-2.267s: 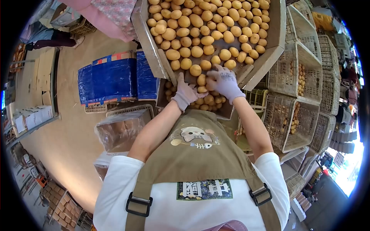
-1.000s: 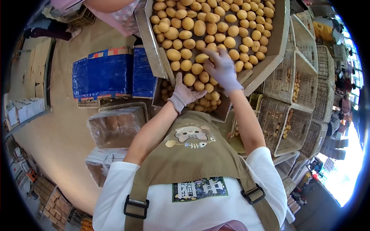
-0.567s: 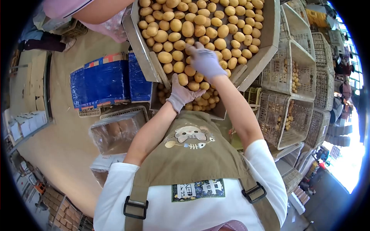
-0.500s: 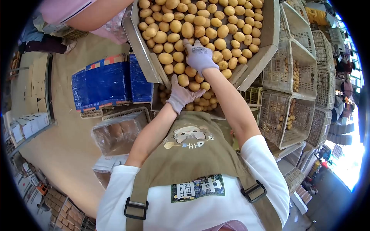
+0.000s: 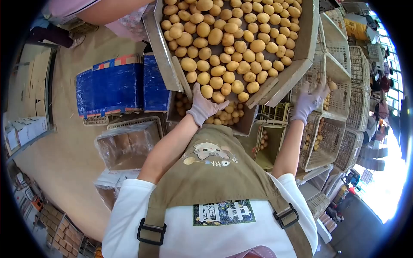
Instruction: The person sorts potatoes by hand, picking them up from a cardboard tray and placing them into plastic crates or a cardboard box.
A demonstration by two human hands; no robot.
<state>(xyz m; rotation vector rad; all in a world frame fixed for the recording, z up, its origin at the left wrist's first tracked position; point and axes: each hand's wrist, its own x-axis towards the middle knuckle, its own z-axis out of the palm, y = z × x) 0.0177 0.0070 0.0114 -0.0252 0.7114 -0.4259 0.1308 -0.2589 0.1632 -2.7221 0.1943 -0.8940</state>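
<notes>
My left hand [image 5: 202, 106], in a pale glove, is at the tray's near opening with thumb and fingers spread apart. It rests beside the yellow-brown, potato-like produce [image 5: 216, 82] at the mouth of the tray, above a lower bin [image 5: 246, 124] partly filled with the same kind. My right hand [image 5: 310, 101], gloved too, reaches out to the right over a plastic crate [image 5: 340, 73]. Its fingers are apart and somewhat blurred. One brownish round piece [image 5: 332, 85] shows just past the fingertips, with more pieces lower in the crate.
The metal-sided sorting tray [image 5: 297, 75] slopes toward me, with wooden strips at its mouth. Stacked crates [image 5: 359, 103] line the right side. A green container [image 5: 272, 148] stands below my right forearm. At left are blue-wrapped boxes [image 5: 109, 88] and a plastic-lined box [image 5: 127, 146]. Another person's arm [image 5: 107, 15] is at upper left.
My right hand has left the produce in the tray and swung right, over the crates. The left hand stays at the tray's mouth. The view has shifted slightly.
</notes>
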